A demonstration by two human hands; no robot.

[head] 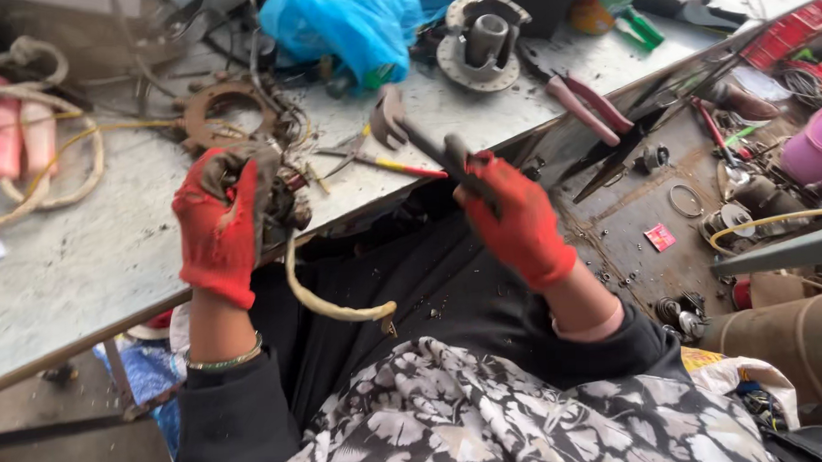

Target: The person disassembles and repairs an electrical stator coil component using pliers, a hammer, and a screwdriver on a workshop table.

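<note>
left hand (218, 224): red work glove, grip wrapped tight round a dirty wound-wire part (282, 199), held up off the worktop edge over the lap so the other hand can get at it
wound-wire part: dark, greasy, coppery windings showing; sits against the left palm, just in front of the worktop edge
loose cable (327, 298): pale sleeved lead droops from the part in a curve over the dark clothing, hangs free
right hand (520, 223): red glove, grip closed on the handle of a claw hammer (417, 135); held low on the handle, head angled toward the part, likely for swing room
hammer head: raised above the worktop, near the part but apart from it
worktop (93, 260): grey, scratched, dusty
screwdriver (386, 161): red and yellow handle, lies flat on the worktop under the hammer
toothed ring (225, 114): rusty, flat on the worktop behind the left hand
pink-handled pliers (589, 102): flat on the worktop, right of centre
metal hub (482, 42): round flange with centre sleeve, upright, further back
blue plastic bag (349, 24): crumpled at the far edge
</note>
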